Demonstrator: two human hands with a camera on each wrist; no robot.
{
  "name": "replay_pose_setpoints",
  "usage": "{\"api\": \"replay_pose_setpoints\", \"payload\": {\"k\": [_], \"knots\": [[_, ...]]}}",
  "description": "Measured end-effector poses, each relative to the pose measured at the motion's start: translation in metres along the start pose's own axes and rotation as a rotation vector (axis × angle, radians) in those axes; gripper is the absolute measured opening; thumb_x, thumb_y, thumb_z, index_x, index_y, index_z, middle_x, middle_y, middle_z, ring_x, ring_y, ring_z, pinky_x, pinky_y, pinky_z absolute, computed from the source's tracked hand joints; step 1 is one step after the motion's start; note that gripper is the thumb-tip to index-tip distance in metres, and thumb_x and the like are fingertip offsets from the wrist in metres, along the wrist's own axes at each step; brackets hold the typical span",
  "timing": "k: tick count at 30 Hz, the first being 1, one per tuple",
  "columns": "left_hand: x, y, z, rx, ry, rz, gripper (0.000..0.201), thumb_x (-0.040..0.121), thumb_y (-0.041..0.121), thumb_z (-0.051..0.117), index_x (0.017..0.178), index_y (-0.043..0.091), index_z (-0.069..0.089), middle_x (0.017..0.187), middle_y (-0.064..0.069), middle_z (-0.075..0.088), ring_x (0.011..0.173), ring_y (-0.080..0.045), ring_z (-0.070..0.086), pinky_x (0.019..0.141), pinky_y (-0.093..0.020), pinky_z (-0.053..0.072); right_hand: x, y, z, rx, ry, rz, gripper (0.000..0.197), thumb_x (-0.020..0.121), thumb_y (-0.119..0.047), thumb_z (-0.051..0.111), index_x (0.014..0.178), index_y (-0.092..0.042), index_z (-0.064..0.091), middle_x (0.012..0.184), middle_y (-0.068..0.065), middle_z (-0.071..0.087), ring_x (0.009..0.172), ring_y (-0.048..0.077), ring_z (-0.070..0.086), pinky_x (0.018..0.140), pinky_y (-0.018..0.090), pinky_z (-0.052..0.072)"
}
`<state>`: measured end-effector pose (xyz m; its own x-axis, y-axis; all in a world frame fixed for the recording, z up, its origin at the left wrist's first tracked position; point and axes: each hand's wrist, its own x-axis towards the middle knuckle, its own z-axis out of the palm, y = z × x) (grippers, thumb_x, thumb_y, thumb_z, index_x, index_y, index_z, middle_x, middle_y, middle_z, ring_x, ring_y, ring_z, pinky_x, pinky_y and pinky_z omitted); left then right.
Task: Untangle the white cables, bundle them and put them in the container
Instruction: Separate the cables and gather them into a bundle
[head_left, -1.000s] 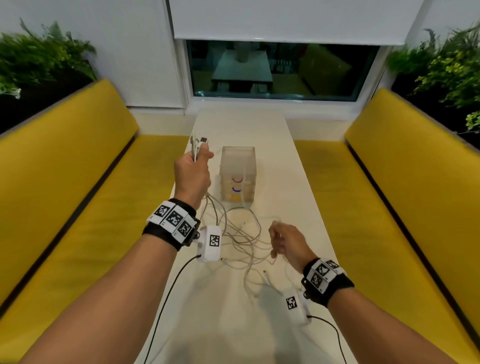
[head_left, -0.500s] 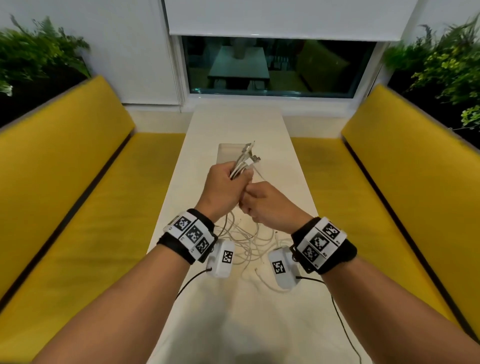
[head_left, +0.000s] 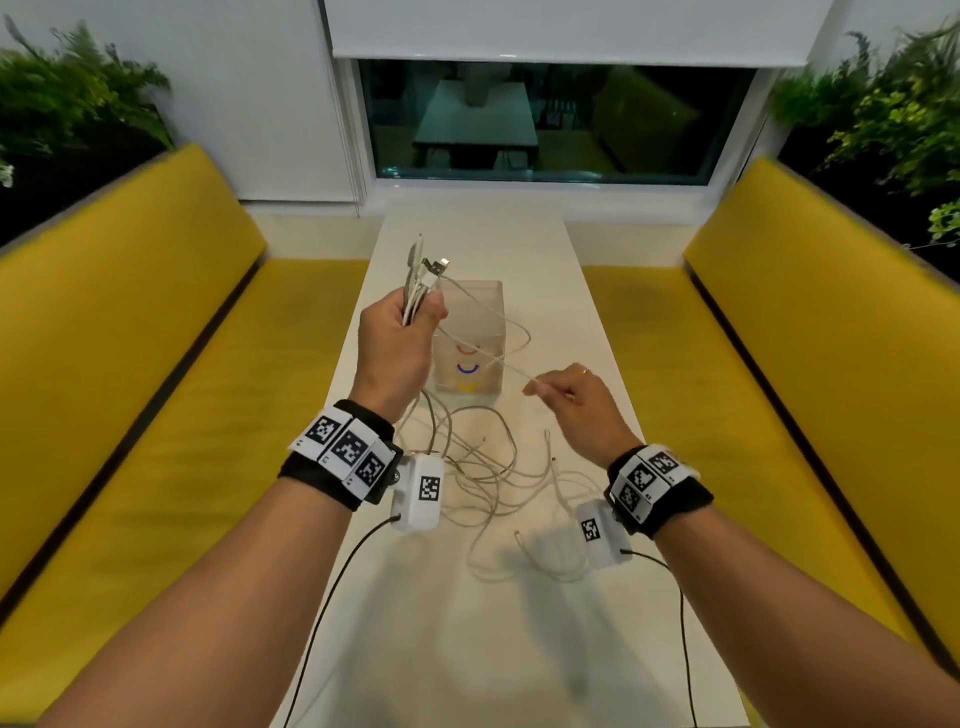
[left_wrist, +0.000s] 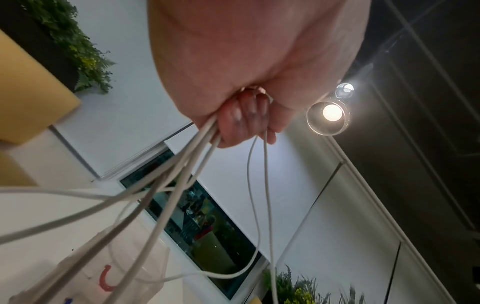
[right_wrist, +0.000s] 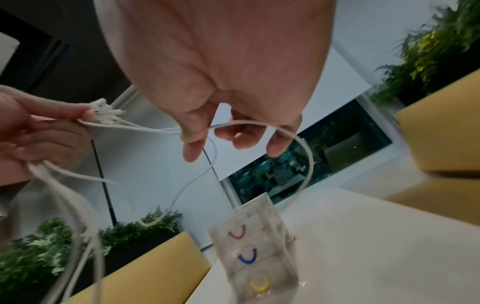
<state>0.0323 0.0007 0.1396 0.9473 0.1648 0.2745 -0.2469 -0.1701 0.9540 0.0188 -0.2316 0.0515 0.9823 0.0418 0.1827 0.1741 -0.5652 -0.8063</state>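
Note:
My left hand (head_left: 415, 314) is raised above the table and grips several white cables just below their plug ends (head_left: 427, 265). In the left wrist view the curled fingers (left_wrist: 246, 117) clamp the cable strands (left_wrist: 182, 170), which hang down. My right hand (head_left: 536, 388) is lower and to the right and pinches one white cable (head_left: 488, 356) stretched from the left hand. In the right wrist view that cable (right_wrist: 259, 123) passes between thumb and fingers. The rest of the cables (head_left: 483, 467) lie tangled on the table. The clear container (head_left: 470, 338) stands behind both hands.
The narrow white table (head_left: 587, 332) runs between two yellow benches (head_left: 156, 322) and ends at a dark window (head_left: 545, 119). The container (right_wrist: 254, 257) bears red, blue and yellow arcs. Black wrist-camera leads (head_left: 332, 582) trail toward the near edge.
The hands were together at the plug ends; my right hand has since slid down and right along one cable. My left hand has shifted left and kept its grip.

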Motion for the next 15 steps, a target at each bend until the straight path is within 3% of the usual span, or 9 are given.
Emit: {"api": "replay_pose_setpoints", "payload": {"k": [2, 5, 7, 9, 10, 12, 15], "knots": [[-0.002, -0.004, 0.002, 0.010, 0.004, -0.014, 0.025, 0.100, 0.030, 0.061, 0.083, 0.014, 0.070, 0.043, 0.017, 0.045, 0.045, -0.004, 0.038, 0.050, -0.024, 0.034, 0.015, 0.009, -0.006, -0.105, 0.054, 0.034, 0.016, 0.096, -0.035, 0.064, 0.101, -0.032, 0.079, 0.097, -0.003, 0.058, 0.096, 0.013, 0.053, 0.097, 0.045, 0.041], [-0.004, -0.009, 0.003, 0.014, 0.043, -0.058, 0.039, 0.099, 0.036, 0.062, 0.084, 0.001, 0.068, 0.045, 0.014, 0.036, 0.043, -0.008, 0.030, 0.045, -0.024, 0.030, 0.033, 0.023, -0.015, -0.315, 0.035, 0.118, 0.020, 0.096, -0.040, 0.064, 0.103, -0.030, 0.080, 0.098, 0.001, 0.061, 0.098, 0.016, 0.054, 0.092, 0.044, 0.040], [-0.004, -0.011, 0.003, -0.025, 0.085, -0.120, 0.039, 0.097, 0.041, 0.061, 0.071, 0.012, 0.063, 0.050, 0.008, 0.036, 0.045, -0.012, 0.030, 0.047, -0.026, 0.027, 0.037, 0.032, -0.015, -0.467, -0.015, 0.155, 0.025, 0.099, -0.038, 0.059, 0.087, -0.027, 0.078, 0.085, 0.004, 0.066, 0.093, 0.027, 0.064, 0.078, 0.039, 0.042], [-0.007, -0.013, 0.002, -0.146, 0.125, -0.167, 0.041, 0.097, 0.040, 0.057, 0.062, 0.020, 0.047, 0.054, 0.003, 0.032, 0.048, -0.015, 0.025, 0.048, -0.026, 0.023, 0.033, 0.041, -0.012, -0.592, -0.064, 0.185, 0.029, 0.099, -0.030, 0.056, 0.072, -0.023, 0.067, 0.072, 0.001, 0.062, 0.089, 0.034, 0.067, 0.071, 0.034, 0.035], [-0.009, -0.013, 0.002, -0.227, 0.139, -0.184, 0.041, 0.097, 0.036, 0.053, 0.060, 0.021, 0.042, 0.053, 0.004, 0.030, 0.048, -0.015, 0.022, 0.046, -0.026, 0.021, 0.031, 0.046, -0.011, -0.619, -0.064, 0.220, 0.024, 0.098, -0.026, 0.056, 0.077, -0.024, 0.068, 0.076, 0.002, 0.066, 0.092, 0.035, 0.068, 0.073, 0.034, 0.033], [-0.013, -0.014, 0.001, -0.396, 0.135, -0.209, 0.036, 0.095, 0.027, 0.045, 0.061, 0.021, 0.036, 0.052, 0.005, 0.026, 0.049, -0.015, 0.016, 0.045, -0.026, 0.014, 0.024, 0.053, -0.006, -0.648, -0.049, 0.271, 0.017, 0.098, -0.024, 0.057, 0.103, -0.021, 0.073, 0.100, 0.007, 0.074, 0.103, 0.034, 0.068, 0.082, 0.035, 0.034], [-0.016, -0.019, -0.002, -0.544, 0.135, -0.234, 0.022, 0.082, 0.024, 0.039, 0.061, 0.020, 0.034, 0.053, 0.004, 0.022, 0.052, -0.016, 0.012, 0.048, -0.030, 0.010, 0.011, 0.063, 0.007, -0.667, -0.122, 0.398, 0.034, 0.098, -0.024, 0.057, 0.130, -0.013, 0.061, 0.127, 0.011, 0.068, 0.119, 0.033, 0.061, 0.100, 0.037, 0.035]]}}
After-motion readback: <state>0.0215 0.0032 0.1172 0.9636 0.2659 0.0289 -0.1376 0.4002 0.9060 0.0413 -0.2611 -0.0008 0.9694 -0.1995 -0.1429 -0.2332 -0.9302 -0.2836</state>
